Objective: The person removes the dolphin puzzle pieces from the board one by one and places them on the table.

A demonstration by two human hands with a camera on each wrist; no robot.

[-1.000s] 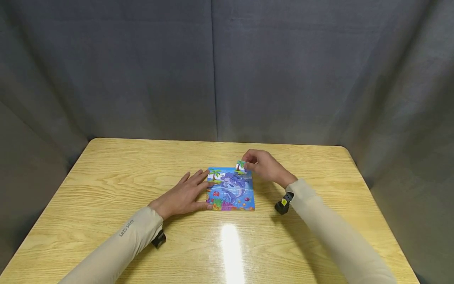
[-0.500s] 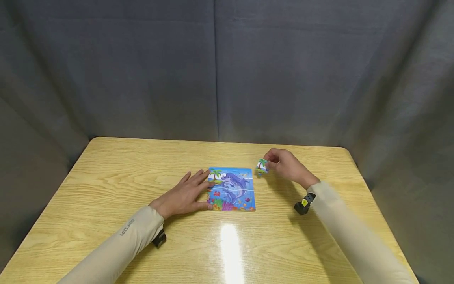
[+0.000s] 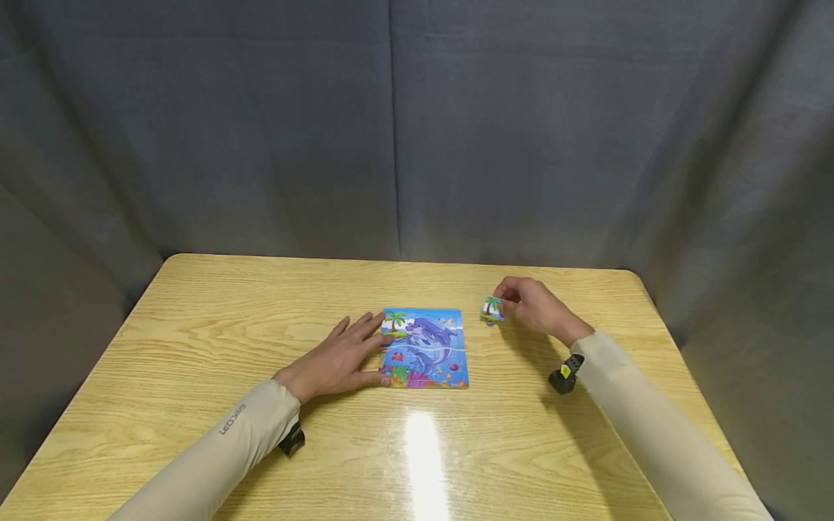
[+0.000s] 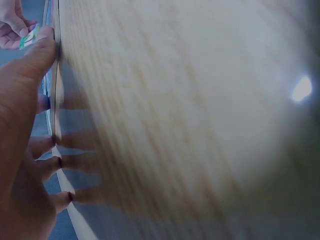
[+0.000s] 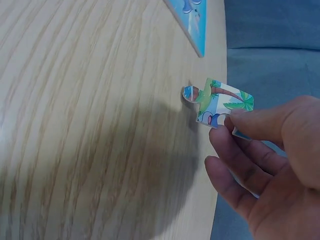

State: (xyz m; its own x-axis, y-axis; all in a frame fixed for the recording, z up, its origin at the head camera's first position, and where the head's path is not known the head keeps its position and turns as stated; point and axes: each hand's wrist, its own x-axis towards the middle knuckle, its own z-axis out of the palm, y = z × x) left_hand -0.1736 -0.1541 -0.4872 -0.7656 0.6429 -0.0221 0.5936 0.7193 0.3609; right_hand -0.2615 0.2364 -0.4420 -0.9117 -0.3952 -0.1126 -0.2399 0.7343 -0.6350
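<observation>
A square jigsaw puzzle with dolphins, a palm tree and coral lies on the table in the head view. My left hand rests at its left edge, fingers spread, thumb and fingertips touching the border. To the right of the puzzle, my right hand pinches a puzzle piece between thumb and fingers. This piece shows a palm tree, a strip of green land and a bit of blue, with a rounded tab at one end. It is tilted, just above the tabletop. The right fingertips partly cover one corner of it.
The wooden table has rounded far corners and a bright light reflection near its front. Grey curtains hang behind and at both sides. Dark wrist cameras sit below the sleeve cuffs.
My right hand has moved right with the palm-tree piece, from above the puzzle's upper right corner to beside it, then slightly lower. The left hand has stayed in place.
</observation>
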